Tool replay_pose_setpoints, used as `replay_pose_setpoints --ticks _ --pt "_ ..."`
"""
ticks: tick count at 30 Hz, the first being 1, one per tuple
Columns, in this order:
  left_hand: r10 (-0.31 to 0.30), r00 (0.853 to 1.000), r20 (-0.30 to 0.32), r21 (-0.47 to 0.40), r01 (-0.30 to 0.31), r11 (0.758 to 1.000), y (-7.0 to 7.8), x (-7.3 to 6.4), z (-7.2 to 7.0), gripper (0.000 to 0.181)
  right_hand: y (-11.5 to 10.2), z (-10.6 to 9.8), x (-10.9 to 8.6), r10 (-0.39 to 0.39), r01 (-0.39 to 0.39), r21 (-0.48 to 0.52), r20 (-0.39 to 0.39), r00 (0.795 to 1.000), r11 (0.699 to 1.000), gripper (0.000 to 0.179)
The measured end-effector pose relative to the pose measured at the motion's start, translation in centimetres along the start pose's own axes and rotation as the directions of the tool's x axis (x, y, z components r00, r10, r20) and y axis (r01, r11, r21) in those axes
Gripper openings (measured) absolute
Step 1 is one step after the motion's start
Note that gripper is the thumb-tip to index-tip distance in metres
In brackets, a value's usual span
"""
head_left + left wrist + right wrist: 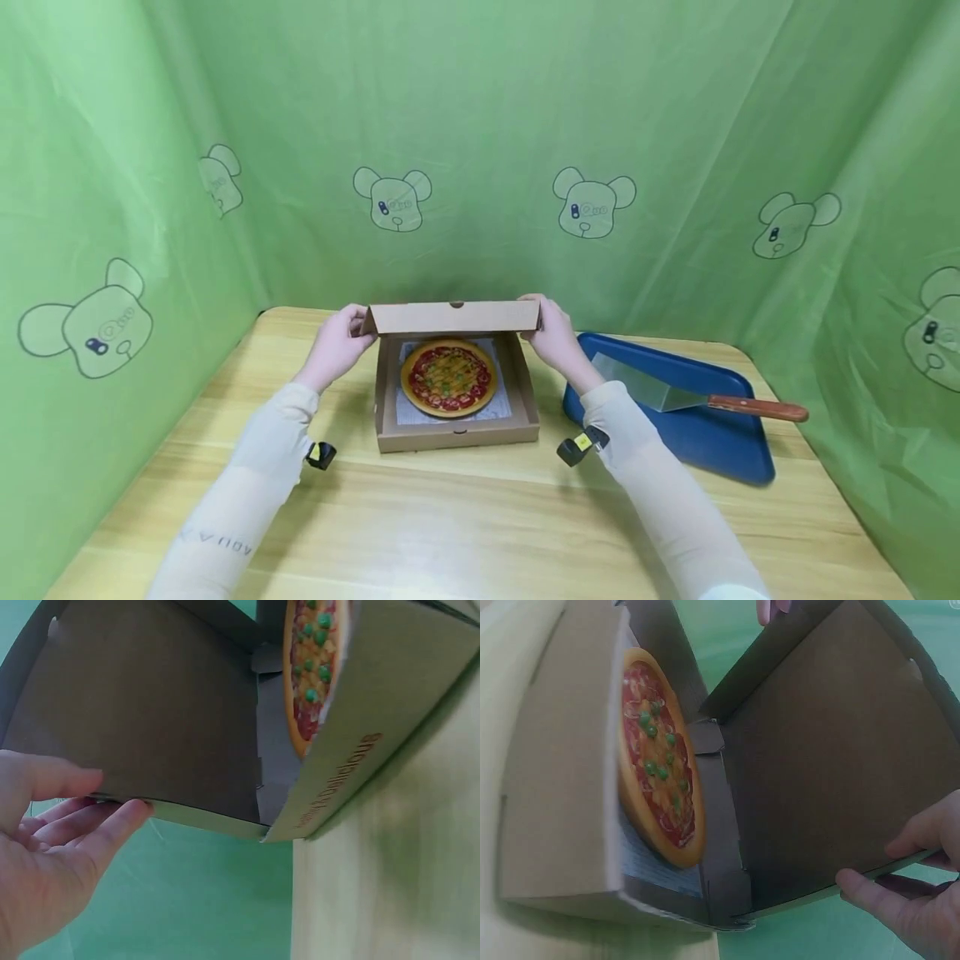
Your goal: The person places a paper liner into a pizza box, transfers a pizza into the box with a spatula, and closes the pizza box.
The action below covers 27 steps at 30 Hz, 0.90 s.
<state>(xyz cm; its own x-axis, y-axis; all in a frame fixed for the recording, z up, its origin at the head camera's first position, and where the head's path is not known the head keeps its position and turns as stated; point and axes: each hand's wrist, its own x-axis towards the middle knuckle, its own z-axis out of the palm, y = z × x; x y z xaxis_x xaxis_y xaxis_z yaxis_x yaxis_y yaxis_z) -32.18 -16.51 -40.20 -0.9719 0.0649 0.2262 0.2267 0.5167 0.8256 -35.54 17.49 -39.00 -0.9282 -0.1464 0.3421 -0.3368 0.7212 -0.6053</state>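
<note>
A brown cardboard pizza box (459, 436) stands on the table with its lid (454, 317) raised at the back. Inside lies a round pizza (448, 378) with red and green topping, on a sheet of printed paper (501, 405). My left hand (338, 341) pinches the lid's left side edge between thumb and fingers, as the left wrist view (67, 832) shows. On the opposite edge, my right hand (556, 335) pinches the lid in the same manner; its thumb and fingers (877, 896) show in the right wrist view.
To the right lies a blue tray (720, 447). Across it rests a metal spatula (637, 382) whose wooden handle (757, 407) sticks out over the tray's right rim. Green curtains (480, 100) with bear-head prints surround the wooden table (450, 517) at the back and sides.
</note>
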Motion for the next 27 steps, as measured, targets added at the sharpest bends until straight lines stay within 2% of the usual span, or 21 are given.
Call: replay_pose_setpoints --ticks 5,9,12,19,22,27 --pt "0.002 0.999 0.044 -0.043 0.000 0.999 -0.6 -1.2 0.4 0.038 0.3 0.0 -1.3 -0.015 0.014 0.020 0.060 0.998 1.000 0.048" --pt "-0.019 0.996 0.084 -0.063 0.024 0.998 -0.9 -2.2 0.8 0.046 1.1 0.1 -2.2 -0.063 0.060 0.032 0.100 0.993 0.998 0.054" --pt "-0.026 0.992 0.124 -0.090 0.037 0.995 -1.2 -2.9 0.9 0.053 1.8 0.0 -3.0 -0.090 0.078 0.082 0.154 0.984 0.994 0.059" --pt "-0.012 0.971 0.239 -0.142 0.047 0.989 -2.1 -4.4 0.9 0.060 3.0 -0.4 -4.2 -0.127 0.071 0.191 0.298 0.946 0.979 0.063" --pt "-0.001 0.961 0.278 -0.131 0.038 0.991 -2.3 -4.9 0.8 0.061 3.5 -0.6 -4.6 -0.144 0.079 0.199 0.335 0.931 0.977 0.064" --pt "-0.039 0.944 0.327 -0.084 0.070 0.994 -2.4 -5.7 0.9 0.059 4.2 -1.0 -5.2 -0.184 0.095 0.223 0.422 0.888 0.970 0.066"
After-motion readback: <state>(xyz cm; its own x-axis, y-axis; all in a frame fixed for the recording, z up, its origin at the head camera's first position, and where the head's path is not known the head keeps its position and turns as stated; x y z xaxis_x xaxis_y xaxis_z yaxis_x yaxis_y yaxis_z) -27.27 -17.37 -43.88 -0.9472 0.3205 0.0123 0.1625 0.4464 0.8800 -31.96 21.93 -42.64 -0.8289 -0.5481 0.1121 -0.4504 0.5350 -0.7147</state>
